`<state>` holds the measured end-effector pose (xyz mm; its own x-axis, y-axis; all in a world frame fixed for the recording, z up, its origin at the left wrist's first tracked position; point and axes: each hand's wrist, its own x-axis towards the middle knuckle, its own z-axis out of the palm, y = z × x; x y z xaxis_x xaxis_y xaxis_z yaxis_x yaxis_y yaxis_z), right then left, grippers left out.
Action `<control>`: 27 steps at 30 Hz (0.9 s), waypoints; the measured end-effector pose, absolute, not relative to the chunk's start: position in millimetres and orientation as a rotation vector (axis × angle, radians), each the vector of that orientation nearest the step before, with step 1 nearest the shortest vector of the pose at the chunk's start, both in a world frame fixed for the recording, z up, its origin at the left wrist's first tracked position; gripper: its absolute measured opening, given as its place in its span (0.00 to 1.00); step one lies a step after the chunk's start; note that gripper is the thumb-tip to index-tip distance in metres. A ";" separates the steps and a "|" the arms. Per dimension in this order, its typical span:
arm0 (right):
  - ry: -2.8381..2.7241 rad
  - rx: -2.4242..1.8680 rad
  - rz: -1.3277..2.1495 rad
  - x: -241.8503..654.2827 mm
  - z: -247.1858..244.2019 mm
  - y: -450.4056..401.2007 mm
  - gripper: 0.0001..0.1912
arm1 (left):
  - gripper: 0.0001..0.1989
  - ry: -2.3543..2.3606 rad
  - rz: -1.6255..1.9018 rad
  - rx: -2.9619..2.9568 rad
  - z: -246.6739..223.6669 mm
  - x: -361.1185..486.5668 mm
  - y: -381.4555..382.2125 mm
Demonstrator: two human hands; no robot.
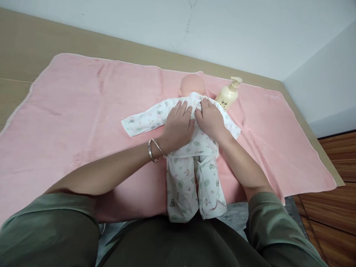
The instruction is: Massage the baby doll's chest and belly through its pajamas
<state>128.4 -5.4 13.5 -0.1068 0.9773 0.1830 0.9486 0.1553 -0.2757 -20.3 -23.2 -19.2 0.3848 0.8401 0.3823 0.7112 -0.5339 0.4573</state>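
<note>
A baby doll [192,83] lies with its head toward the wall, dressed in a white printed baby top [150,120] and matching trousers [182,189]. My left hand [179,124] rests flat on the chest of the top, fingers stretched out, a silver bangle at the wrist. Close beside it, my right hand [210,118] has its fingers bent, gripping the cloth just below the neckline. The sleeves spread out to both sides. Cloth under my palms is hidden.
A pink blanket [91,122] covers much of the wooden table [25,31]. Near the doll's shoulder, a cream pump bottle [229,94] leans at a tilt. A white wall [155,22] rises behind, and brown wooden panelling [333,211] stands at the right.
</note>
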 end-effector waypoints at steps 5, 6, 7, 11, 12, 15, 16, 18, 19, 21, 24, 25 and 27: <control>-2.171 -1.835 0.107 116.1 19.0 -24.2 0.21 | 0.23 1.429 0.856 2.347 -15.3 -27.7 12.0; -2.186 -1.832 0.090 113.8 19.2 -27.4 0.22 | 0.23 1.443 0.866 2.330 -16.4 -28.9 18.8; -2.197 -1.833 0.075 112.3 19.0 -29.3 0.22 | 0.22 1.457 0.880 2.318 -18.0 -29.6 23.9; -2.191 -1.845 0.110 116.2 16.8 -22.2 0.24 | 0.22 1.496 0.938 2.367 -23.6 -27.5 20.6; -2.183 -1.845 0.136 118.9 16.4 -18.1 0.24 | 0.22 1.495 0.939 2.399 -23.9 -26.1 14.9; -2.162 -1.849 0.194 126.0 16.2 -8.2 0.24 | 0.21 1.485 0.915 2.498 -22.0 -21.9 -5.5; -2.159 -1.852 0.205 127.2 16.2 -6.5 0.25 | 0.21 1.489 0.912 2.521 -20.8 -20.9 -11.2; -2.155 -1.858 0.215 127.6 16.0 -5.7 0.25 | 0.21 1.505 0.912 2.548 -17.9 -20.1 -17.8; -2.157 -1.860 0.217 127.0 15.7 -6.3 0.26 | 0.20 1.512 0.910 2.555 -16.3 -20.4 -18.4; -2.169 -1.864 0.221 124.9 14.9 -8.2 0.27 | 0.19 1.519 0.886 2.561 -12.3 -21.7 -14.9; -2.189 -1.866 0.207 121.4 14.5 -11.2 0.27 | 0.18 1.556 0.786 2.539 -4.4 -23.3 -5.3; -2.193 -1.867 0.201 120.3 14.8 -12.0 0.26 | 0.19 1.579 0.738 2.528 -1.6 -23.2 -2.9; -2.198 -1.880 0.200 118.7 16.1 -13.3 0.27 | 0.21 1.617 0.665 2.513 2.8 -22.4 -0.8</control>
<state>118.7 -13.3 16.1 -0.1423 0.9853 0.0943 0.9522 0.1622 -0.2587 -22.4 -0.8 2.8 0.3488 0.8832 0.3135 0.8484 -0.4397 0.2947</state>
